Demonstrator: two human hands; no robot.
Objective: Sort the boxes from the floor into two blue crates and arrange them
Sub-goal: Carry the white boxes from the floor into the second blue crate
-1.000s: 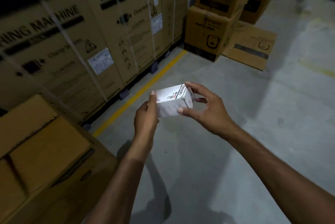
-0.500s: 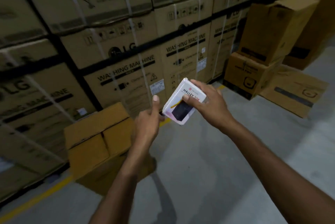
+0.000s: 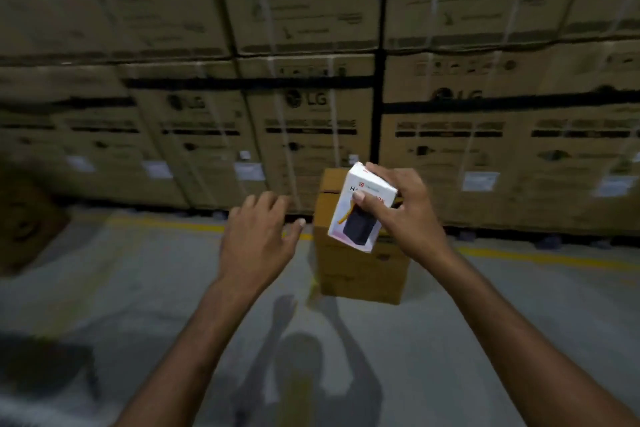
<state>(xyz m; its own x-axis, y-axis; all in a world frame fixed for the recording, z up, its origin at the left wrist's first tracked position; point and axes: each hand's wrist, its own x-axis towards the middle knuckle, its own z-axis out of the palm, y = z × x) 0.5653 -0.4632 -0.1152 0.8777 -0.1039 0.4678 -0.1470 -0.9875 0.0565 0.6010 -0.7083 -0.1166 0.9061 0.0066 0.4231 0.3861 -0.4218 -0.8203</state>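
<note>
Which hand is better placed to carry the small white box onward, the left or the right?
Probably the right: the right hand grips the white box, thumb across its front. The left hand is open, apart from it.

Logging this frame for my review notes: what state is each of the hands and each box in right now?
small white box, tilted, held above the floor.
right hand, grips the small white box, thumb across its front.
left hand, open, fingers spread, apart from the box.
brown carton, standing on the floor, top flaps look shut.
stacked cartons, closed and strapped, behind it.
</note>
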